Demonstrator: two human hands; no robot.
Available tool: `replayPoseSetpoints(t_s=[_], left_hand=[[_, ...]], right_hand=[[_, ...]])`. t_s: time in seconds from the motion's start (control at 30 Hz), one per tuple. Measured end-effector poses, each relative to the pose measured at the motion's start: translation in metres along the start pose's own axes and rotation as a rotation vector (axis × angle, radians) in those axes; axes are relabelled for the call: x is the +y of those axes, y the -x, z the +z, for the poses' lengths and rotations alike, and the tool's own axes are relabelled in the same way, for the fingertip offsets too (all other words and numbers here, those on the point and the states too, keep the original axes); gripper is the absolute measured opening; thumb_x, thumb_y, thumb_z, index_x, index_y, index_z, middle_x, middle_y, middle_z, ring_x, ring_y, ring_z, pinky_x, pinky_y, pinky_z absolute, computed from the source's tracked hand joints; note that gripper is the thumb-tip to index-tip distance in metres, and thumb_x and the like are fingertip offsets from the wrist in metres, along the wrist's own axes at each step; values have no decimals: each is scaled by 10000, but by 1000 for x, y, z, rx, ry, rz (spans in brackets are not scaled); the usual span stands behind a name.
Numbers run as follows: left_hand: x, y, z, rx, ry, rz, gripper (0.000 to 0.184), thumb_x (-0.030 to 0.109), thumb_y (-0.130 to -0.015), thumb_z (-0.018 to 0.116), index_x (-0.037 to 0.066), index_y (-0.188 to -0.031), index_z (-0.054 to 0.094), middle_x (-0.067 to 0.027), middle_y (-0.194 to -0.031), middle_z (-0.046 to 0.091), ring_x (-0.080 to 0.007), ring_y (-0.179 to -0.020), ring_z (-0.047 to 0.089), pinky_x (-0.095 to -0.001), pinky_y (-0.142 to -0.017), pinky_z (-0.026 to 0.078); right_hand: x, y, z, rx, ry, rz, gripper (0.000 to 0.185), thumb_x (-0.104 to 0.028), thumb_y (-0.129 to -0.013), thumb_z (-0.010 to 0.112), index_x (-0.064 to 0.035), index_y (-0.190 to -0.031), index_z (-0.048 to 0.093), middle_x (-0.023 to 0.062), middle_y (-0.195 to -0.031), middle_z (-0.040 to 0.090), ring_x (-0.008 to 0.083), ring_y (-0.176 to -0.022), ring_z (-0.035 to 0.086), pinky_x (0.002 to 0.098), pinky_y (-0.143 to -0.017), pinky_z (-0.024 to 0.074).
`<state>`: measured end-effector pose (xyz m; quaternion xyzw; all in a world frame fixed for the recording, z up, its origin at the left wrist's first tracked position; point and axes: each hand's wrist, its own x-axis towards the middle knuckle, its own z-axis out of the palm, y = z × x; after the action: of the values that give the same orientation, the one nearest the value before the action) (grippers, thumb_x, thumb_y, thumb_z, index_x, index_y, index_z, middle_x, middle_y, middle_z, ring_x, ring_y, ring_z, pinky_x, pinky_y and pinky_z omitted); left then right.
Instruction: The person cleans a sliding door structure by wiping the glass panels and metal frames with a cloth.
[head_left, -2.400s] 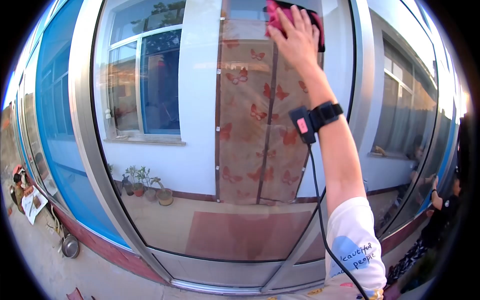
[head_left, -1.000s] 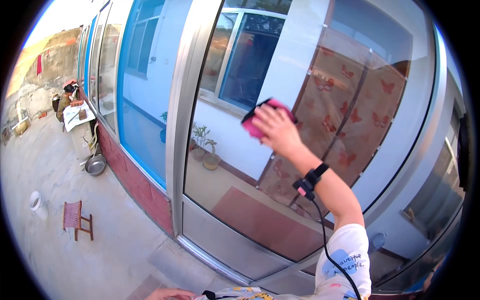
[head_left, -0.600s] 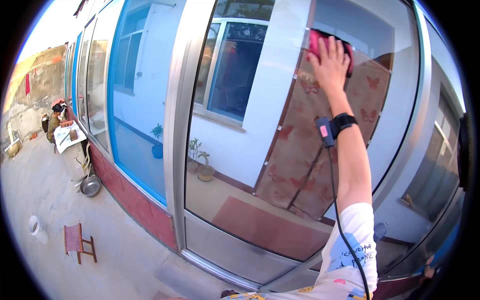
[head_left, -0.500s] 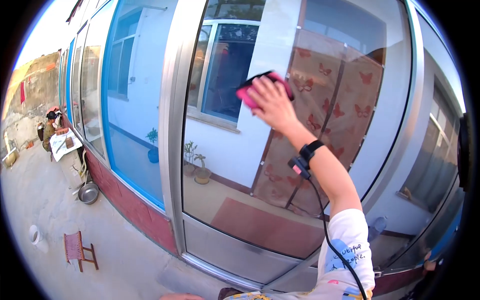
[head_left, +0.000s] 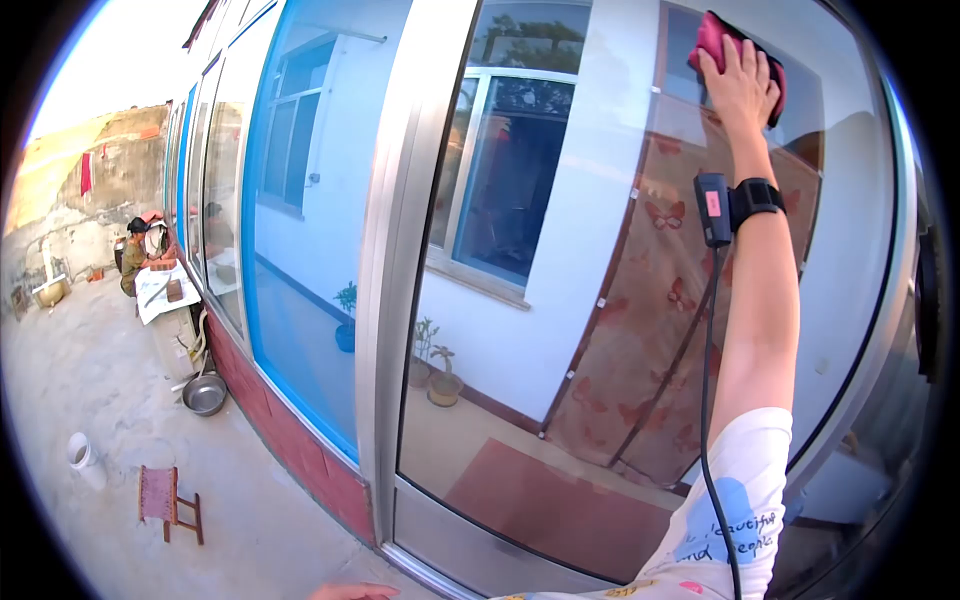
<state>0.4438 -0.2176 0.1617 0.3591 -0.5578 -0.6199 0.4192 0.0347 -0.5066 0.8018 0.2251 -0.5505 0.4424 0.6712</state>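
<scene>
My right hand (head_left: 740,90) presses a folded pink cloth with a black edge (head_left: 712,38) against the upper part of a glass pane (head_left: 540,370). Its fingers are spread over the cloth, and the arm is stretched upward. A black strap with a small cabled device (head_left: 712,210) sits on that wrist. Behind the glass hangs a brown curtain with butterflies (head_left: 650,300). At the bottom edge of the view, only a sliver of my left hand (head_left: 355,592) shows, low in front of the door frame; most of its fingers are cut off.
A metal frame post (head_left: 400,230) borders the pane on the left. On the ground stand a small folding stool (head_left: 160,493), a white bucket (head_left: 85,455) and a metal basin (head_left: 204,394). Farther back, a person (head_left: 133,255) is at a covered table (head_left: 160,293).
My right hand and the cloth have moved up and to the right across the glass, from beside the curtain to near its top. The view has shifted slightly.
</scene>
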Motion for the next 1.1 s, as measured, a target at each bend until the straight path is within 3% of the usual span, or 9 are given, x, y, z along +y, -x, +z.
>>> replayPoseSetpoints(t_s=[0.13,0.27,0.5,0.7,0.73,0.77,0.9,1.0,1.1], left_hand=[[25,-17,1,41,70,-12,413,159,-858,680,75,-1254,599,-53,-1056,649,-142,-955,602,-310,-808,496],[20,-51,-1,-95,78,-64,433,157,-850,679,76,-1267,589,-54,-1067,649,-147,-981,596,-304,-825,487],[-3,-62,-50,-362,167,101,502,226,-837,633,45,-1297,553,-69,-1120,621,-174,-1050,570,-323,-910,445],[-16,-36,-97,-202,76,-40,445,170,-865,657,34,-1277,559,-66,-1060,632,-165,-997,585,-311,-869,463],[-10,-33,-102,-184,109,-18,417,145,-871,652,27,-1262,564,-66,-1043,635,-164,-974,591,-311,-856,469],[-4,-29,-105,-165,145,0,389,120,-878,647,20,-1247,569,-67,-1026,638,-162,-952,596,-310,-843,474],[9,-11,-120,-74,60,-119,387,129,-894,654,26,-1261,583,-78,-1028,670,-151,-975,604,-304,-905,449],[-11,-5,-135,-126,13,4,387,126,-878,673,26,-1244,594,-86,-983,687,-167,-946,634,-318,-866,488],[-19,5,-145,-160,15,55,353,172,-905,647,26,-1224,606,-91,-971,693,-168,-910,642,-310,-806,504]], right_hand=[[-69,31,-13,83,-15,-191,604,-564,-936,363,-242,-1446,385,74,-1528,312,274,-1416,234,536,-1080,182],[-171,129,-47,145,-530,-670,555,-504,-874,498,-177,-1321,544,73,-1445,438,250,-1365,320,456,-1088,216],[-163,244,-111,-368,-930,-1302,450,-382,-832,587,-161,-1221,628,54,-1395,499,213,-1347,376,409,-1139,223],[-192,103,-38,157,-586,-700,438,-378,-886,548,-185,-1278,570,51,-1443,438,239,-1361,337,461,-1075,254],[-197,88,-21,173,-436,-641,475,-444,-927,499,-221,-1346,518,55,-1483,387,242,-1376,320,454,-1096,234],[-200,85,-56,-89,-502,-569,587,-462,-889,494,-112,-1360,485,150,-1460,386,296,-1383,279,494,-1108,198],[-230,145,-71,38,-590,-606,523,-409,-890,512,-113,-1322,515,146,-1419,428,303,-1359,314,500,-1104,206],[-243,221,-100,-6,-714,-721,496,-337,-878,554,-121,-1324,514,151,-1401,442,314,-1343,334,503,-1095,222],[-250,300,-130,-51,-684,-715,402,-351,-899,569,-190,-1267,570,58,-1468,398,270,-1365,330,482,-1075,247]])
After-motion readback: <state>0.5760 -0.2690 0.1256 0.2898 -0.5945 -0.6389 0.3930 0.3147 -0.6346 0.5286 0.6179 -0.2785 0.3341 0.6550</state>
